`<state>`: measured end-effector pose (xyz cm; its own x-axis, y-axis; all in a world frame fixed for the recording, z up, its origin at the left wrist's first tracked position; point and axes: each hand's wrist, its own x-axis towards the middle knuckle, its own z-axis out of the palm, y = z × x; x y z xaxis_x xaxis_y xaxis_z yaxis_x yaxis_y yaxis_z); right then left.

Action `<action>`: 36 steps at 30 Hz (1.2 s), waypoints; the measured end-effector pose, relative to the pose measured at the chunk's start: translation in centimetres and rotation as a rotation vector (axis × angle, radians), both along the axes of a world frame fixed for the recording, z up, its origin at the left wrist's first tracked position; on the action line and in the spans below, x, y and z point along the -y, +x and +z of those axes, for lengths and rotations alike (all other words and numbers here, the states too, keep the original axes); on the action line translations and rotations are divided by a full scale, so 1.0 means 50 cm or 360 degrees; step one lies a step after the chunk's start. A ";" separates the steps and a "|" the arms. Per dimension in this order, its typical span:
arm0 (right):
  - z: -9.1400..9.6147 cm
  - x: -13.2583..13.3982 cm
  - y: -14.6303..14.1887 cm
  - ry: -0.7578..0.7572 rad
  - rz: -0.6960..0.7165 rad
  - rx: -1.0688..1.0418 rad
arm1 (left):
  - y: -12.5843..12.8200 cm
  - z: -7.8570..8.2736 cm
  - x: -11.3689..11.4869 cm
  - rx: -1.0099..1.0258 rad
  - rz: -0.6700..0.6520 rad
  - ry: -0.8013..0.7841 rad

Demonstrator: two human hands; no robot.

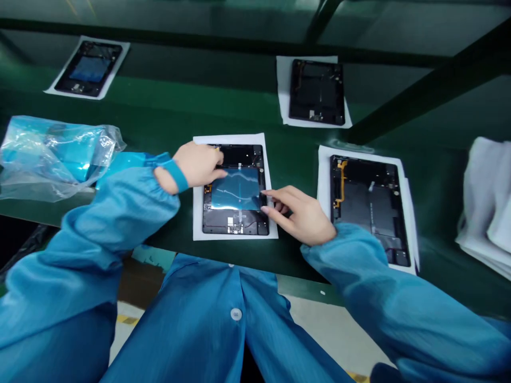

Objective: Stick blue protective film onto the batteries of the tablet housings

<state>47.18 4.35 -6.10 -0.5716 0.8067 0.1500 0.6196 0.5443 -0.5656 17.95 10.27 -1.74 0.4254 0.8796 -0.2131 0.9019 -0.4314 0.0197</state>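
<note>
An opened black tablet housing (215, 223) lies on a white sheet (230, 139) in front of me. A shiny blue rectangular piece (235, 190) sits in its middle, with pale wavy reflections. My left hand (197, 164) is over the housing's upper left edge, fingers bent and thumb apart from them, the thumb tip at the piece's upper left corner. Some of its fingertips are hidden. At the right edge, my right hand (297, 213) has index finger and thumb apart, their tips beside the blue piece. No held object shows in either hand.
Another open tablet housing (365, 213) lies close on the right, and one more (317, 93) behind. A housing with a blue piece (88, 69) is at back left. Clear plastic bag (59, 154) with blue contents sits left; white sheets (487, 197) are stacked right. A dark bar (431, 80) slants overhead.
</note>
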 end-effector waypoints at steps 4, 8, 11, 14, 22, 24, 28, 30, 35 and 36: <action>-0.018 -0.004 -0.020 -0.0237 -0.0374 -0.0135 | 0.062 -0.042 -0.094 0.0092 0.0212 0.0293; -0.032 -0.006 -0.034 -0.0417 -0.0489 -0.0098 | 0.075 -0.076 -0.143 0.0079 0.0120 0.0266; -0.034 -0.009 -0.037 -0.0434 -0.0571 -0.0086 | 0.059 -0.067 -0.144 0.0066 -0.0015 0.0282; -0.029 -0.016 -0.038 -0.0420 -0.0591 -0.0116 | 0.034 -0.028 -0.130 0.0053 -0.0039 0.0395; -0.014 -0.150 -0.130 -0.0434 -0.0387 -0.0215 | -0.050 0.107 -0.112 0.0285 0.0421 0.1228; -0.011 -0.233 -0.183 -0.0376 -0.0458 -0.0207 | -0.059 0.104 -0.088 0.0424 0.0502 0.1353; 0.004 -0.422 -0.288 -0.0343 -0.0651 -0.0106 | -0.051 0.021 -0.015 0.0563 0.0333 0.1099; 0.011 -0.498 -0.321 -0.0372 -0.0742 -0.0023 | -0.043 -0.039 0.016 0.0597 0.0242 0.0837; 0.013 -0.569 -0.282 -0.0331 -0.0947 0.0208 | -0.035 -0.138 0.040 0.0631 0.0147 0.0658; 0.013 -0.568 -0.250 -0.0300 -0.1004 0.0259 | -0.034 -0.145 0.038 0.0644 0.0146 0.0634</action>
<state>34.66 32.73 -5.46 0.0139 0.9971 -0.0743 0.8715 -0.0485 -0.4879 16.23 8.34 -8.98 0.3221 0.8959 0.3059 0.8906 -0.3963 0.2231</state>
